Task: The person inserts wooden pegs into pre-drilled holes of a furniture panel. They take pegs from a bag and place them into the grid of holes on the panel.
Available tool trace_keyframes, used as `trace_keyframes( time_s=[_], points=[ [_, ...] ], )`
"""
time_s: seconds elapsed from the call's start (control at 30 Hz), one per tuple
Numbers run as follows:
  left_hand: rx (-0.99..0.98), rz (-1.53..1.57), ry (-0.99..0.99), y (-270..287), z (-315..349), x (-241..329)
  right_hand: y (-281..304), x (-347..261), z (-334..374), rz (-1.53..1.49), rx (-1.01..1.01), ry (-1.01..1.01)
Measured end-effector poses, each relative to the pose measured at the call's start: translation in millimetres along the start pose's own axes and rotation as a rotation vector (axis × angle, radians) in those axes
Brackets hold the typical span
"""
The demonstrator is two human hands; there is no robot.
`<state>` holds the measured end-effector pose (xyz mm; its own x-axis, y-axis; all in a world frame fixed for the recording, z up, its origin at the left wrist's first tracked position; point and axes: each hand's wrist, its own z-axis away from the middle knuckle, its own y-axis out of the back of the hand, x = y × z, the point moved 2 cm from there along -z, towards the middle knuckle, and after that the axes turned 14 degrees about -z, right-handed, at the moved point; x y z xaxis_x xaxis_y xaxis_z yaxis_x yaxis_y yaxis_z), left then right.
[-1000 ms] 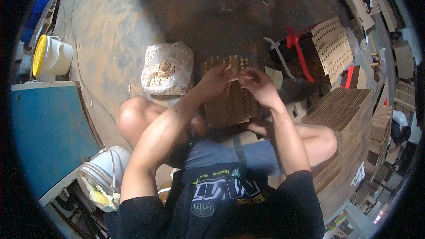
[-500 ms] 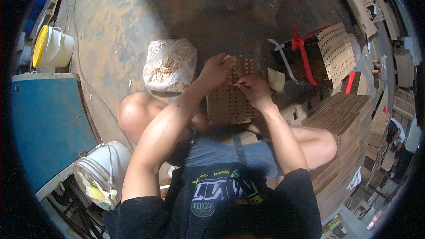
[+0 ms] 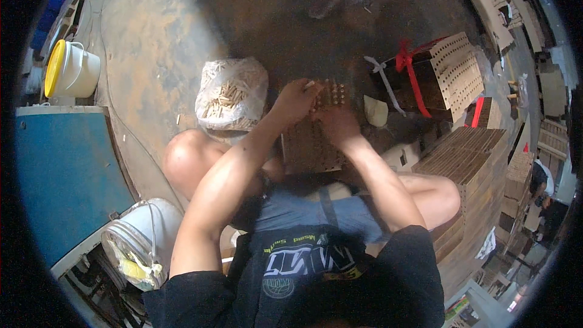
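A stack of brown perforated boards (image 3: pixel 310 155) stands between my bent legs, with rows of holes across its top. Short wooden dowels (image 3: pixel 337 92) stick up from the holes at its far end. My left hand (image 3: pixel 296 100) is closed at the far left edge of the board, and a pale wooden dowel (image 3: pixel 310 84) shows at its fingertips. Over the middle of the board, my right hand (image 3: pixel 339 125) is closed, its fingertips pointing down at the holes close to my left hand. What its fingers pinch is hidden.
A clear plastic bag of dowels (image 3: pixel 231 94) sits left of the board. Further left are a white bucket with a yellow lid (image 3: pixel 79 71), a blue panel (image 3: pixel 67 176) and a stained bucket (image 3: pixel 143 240). Right are a ribbon-tied board bundle (image 3: pixel 452 76) and stacked boards (image 3: pixel 461 155).
My right hand has shifted left and slightly nearer my left hand, turning so its fingertips are covered. My left hand stays near the same board edge. The view has shifted slightly.
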<state>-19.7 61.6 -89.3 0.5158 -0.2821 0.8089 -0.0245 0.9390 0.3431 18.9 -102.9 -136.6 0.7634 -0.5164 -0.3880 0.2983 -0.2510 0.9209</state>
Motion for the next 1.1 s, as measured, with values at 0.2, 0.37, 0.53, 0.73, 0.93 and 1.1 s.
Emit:
trace_keyframes(
  time_s=[0.2, 0.37, 0.53, 0.73, 0.93, 1.1],
  points=[
    [-0.04, -0.21, -0.194, -11.9, -2.1, -8.8, 58.1, 9.3, 9.4, -0.746, 0.213, -0.113],
    [0.017, -0.373, -0.405, -26.7, -17.0, -50.1, 43.4, 4.3, -3.7, -0.935, 0.099, -0.17],
    [-0.102, -0.325, -0.407, -28.4, -7.0, -29.8, 46.2, 6.6, 4.6, -1.014, 0.001, -0.269],
    [-0.033, -0.386, -0.302, -5.4, -6.1, -10.4, 47.9, 25.7, 8.1, -1.055, 0.28, -0.514],
    [0.102, -0.074, -0.116, 12.1, -6.5, -0.2, 22.2, 1.9, 12.4, -0.628, -0.025, -0.186],
    [0.072, -0.009, -0.06, 18.5, 2.5, 5.6, -2.4, -0.9, 4.5, -0.372, 0.01, -0.012]
  ],
)
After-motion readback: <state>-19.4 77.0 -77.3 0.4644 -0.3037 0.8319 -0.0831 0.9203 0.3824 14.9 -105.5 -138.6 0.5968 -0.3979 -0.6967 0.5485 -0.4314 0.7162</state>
